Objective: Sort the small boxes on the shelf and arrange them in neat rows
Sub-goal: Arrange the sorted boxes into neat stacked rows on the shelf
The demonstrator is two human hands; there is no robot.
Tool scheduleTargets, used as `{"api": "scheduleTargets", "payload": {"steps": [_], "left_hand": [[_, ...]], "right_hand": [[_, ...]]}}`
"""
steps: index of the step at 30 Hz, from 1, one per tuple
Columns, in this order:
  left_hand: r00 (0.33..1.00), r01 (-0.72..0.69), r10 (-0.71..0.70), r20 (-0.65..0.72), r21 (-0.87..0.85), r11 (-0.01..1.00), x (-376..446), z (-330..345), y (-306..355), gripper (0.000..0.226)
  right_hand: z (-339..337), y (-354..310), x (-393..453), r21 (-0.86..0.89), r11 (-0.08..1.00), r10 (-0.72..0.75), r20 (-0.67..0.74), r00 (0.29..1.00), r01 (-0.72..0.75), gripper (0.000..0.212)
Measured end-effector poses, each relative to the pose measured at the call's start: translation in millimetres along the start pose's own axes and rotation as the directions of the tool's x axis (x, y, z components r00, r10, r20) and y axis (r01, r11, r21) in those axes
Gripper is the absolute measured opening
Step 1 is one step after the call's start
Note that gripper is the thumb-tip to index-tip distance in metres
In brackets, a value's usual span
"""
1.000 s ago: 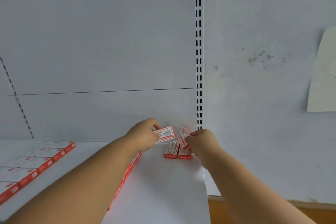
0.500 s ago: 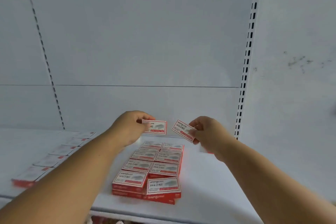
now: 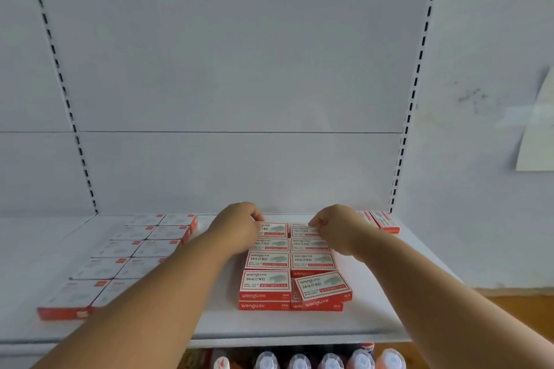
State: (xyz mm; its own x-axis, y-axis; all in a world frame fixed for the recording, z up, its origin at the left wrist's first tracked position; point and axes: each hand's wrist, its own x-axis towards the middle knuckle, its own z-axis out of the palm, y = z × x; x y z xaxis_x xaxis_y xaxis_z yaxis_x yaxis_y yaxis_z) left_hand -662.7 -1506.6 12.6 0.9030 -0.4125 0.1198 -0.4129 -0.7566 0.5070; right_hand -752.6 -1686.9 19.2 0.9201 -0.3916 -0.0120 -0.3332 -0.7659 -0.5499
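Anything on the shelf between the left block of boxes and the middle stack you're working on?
In the head view, only the left forearm crosses above it; the white shelf between the pale red-edged box block and the red-and-white staple-box stack looks bare.

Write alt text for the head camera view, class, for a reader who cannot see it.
Two bare hands, the left hand and the right hand, each set a small red-and-white box at the back of a two-column stack of staple boxes on a white shelf. The front right box sits crooked. More boxes lie in rows to the left.
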Motion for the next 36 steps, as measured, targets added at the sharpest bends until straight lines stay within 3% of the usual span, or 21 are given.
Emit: {"api": "scheduleTargets", "payload": {"steps": [5,8,12,17,22,29,36], "left_hand": [[0.995,-0.083,0.073,0.07,0.152,0.985,1.1,-3.1,2.8,0.022],[0.991,-0.134,0.127,0.044,0.263,0.955,2.2,-9.1,9.8,0.019],[0.974,-0.224,0.222,0.033,0.225,0.948,4.5,-8.1,38.2,0.018],[0.936,-0.325,0.303,0.179,0.109,0.94,7.7,16.4,94.6,0.022],[0.905,-0.371,0.296,0.306,0.226,0.901,25.9,53.2,142.1,0.027],[0.93,-0.251,0.098,0.356,0.417,0.873,45.8,82.9,192.2,0.045],[0.965,-0.082,-0.052,0.258,0.484,0.871,51.4,108.2,211.8,0.042]], "right_hand": [[4.4,0.3,0.4,-0.023,0.999,-0.043,-0.022,0.999,0.043,0.036],[2.6,9.4,1.2,-0.005,0.998,-0.062,-0.108,0.992,0.062,0.031],[-17.6,34.7,4.9,0.02,1.0,0.006,-0.263,0.965,-0.001,0.023],[-50.5,79.4,8.0,0.017,0.992,0.123,-0.356,0.926,-0.125,0.008],[-69.9,114.7,20.1,-0.125,0.973,0.159,-0.239,0.958,-0.193,0.029],[-78.6,134.8,42.9,-0.26,0.957,0.116,-0.065,0.991,-0.129,0.041],[-82.2,155.6,57.5,-0.243,0.969,-0.041,0.0,0.999,0.04,0.037]]}}
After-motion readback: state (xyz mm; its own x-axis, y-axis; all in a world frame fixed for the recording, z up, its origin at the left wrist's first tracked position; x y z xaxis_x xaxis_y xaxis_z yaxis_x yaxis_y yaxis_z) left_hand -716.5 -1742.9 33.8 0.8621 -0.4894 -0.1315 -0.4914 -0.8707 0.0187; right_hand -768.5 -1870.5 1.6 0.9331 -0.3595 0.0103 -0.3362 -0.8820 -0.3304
